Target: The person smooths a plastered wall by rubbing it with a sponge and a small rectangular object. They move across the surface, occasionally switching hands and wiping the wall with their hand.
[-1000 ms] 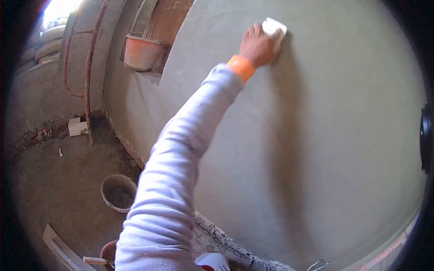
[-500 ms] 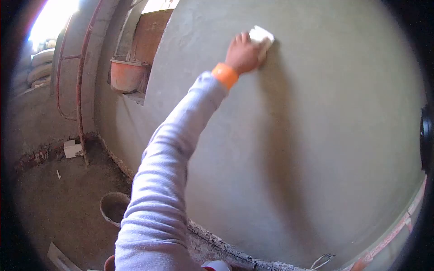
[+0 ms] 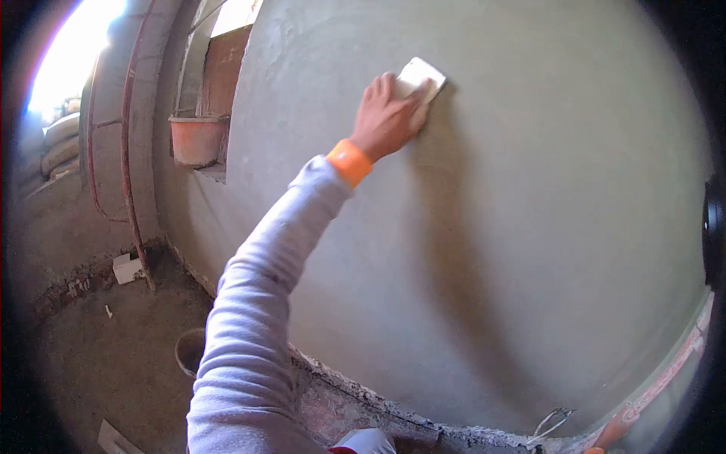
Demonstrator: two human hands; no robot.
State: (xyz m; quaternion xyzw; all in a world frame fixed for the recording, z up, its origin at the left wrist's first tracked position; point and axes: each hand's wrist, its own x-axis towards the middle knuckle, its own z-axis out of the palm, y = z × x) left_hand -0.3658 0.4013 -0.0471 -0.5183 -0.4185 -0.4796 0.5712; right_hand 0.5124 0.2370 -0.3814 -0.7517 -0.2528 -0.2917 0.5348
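My left hand [image 3: 387, 113] is at the upper middle of the view, back toward me, with an orange band [image 3: 349, 162] at the wrist. Its fingers and thumb grip a flat white rectangular pad [image 3: 422, 73], held against the grey plastered wall [image 3: 529, 189]; I cannot tell what the pad is made of. The palm side is hidden. A pale lilac sleeve covers the arm, which rises from the bottom edge, and its long shadow falls down the wall to the right. My right hand is out of view.
A reddish bucket [image 3: 198, 141] sits in the wall opening at left. Rusty pipes [image 3: 127, 151] stand near the corner. On the floor are a white box [image 3: 128, 268] and a round tub [image 3: 189, 352], partly behind my sleeve. Wires [image 3: 556, 420] stick out low on the wall.
My left hand and the white pad have moved down and to the left in the view. The view itself has shifted slightly, and the sleeve covers more of the tub.
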